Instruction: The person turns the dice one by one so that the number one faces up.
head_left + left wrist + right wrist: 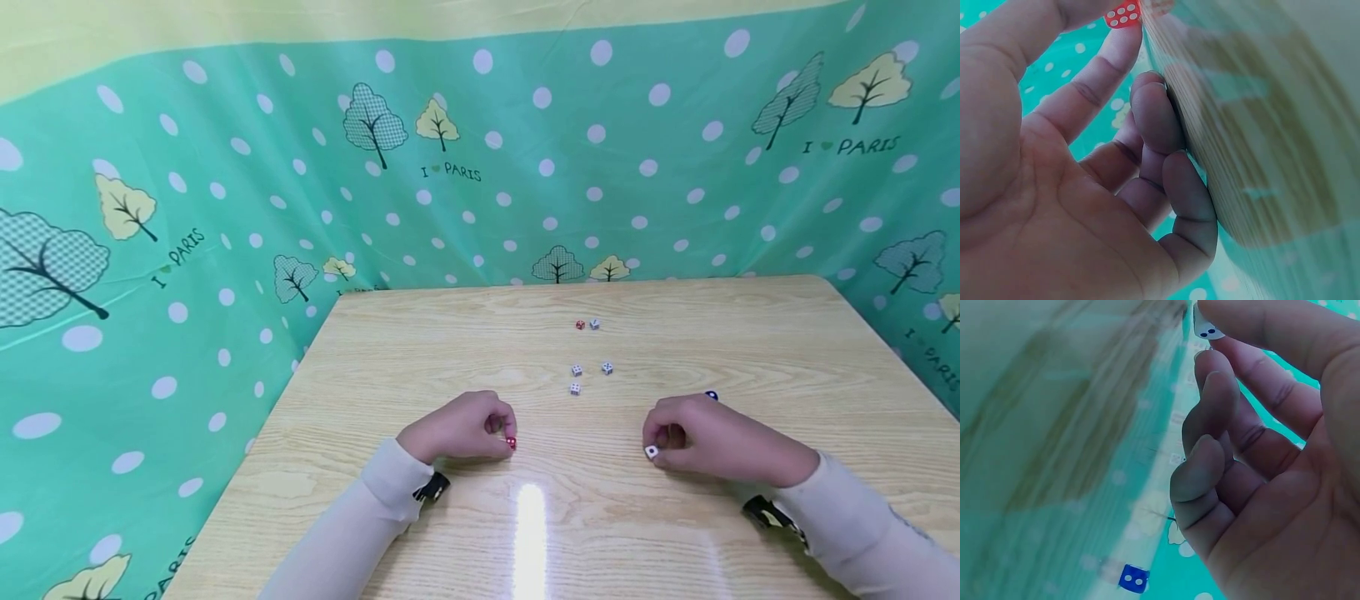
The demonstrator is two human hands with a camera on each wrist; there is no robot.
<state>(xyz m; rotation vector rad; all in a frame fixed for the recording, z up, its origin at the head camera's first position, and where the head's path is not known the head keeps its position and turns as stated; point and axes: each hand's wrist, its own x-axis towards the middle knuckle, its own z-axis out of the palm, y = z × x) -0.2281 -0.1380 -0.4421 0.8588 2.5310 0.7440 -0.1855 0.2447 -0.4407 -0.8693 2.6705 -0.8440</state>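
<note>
Two dice being pinched at the wooden table (pixel 360 375), one per hand.
The left hand (pixel 463 427) is pinching a red die (pixel 512 443) between thumb and fingertip, only the die filling the gap; the right hand (pixel 701 435) is gripping a white die (pixel 651 452) likewise, its spare fingers curling loosely. Both dice are sitting low at the tabletop, well apart. A blue die (pixel 712 396) is lying just beyond the right hand; loose dice (pixel 575 389) are lying farther back. Each held die is probably weighing little, rigid, sturdy and slightly slippery; opposite flat faces are likely offering the surest hold.
</note>
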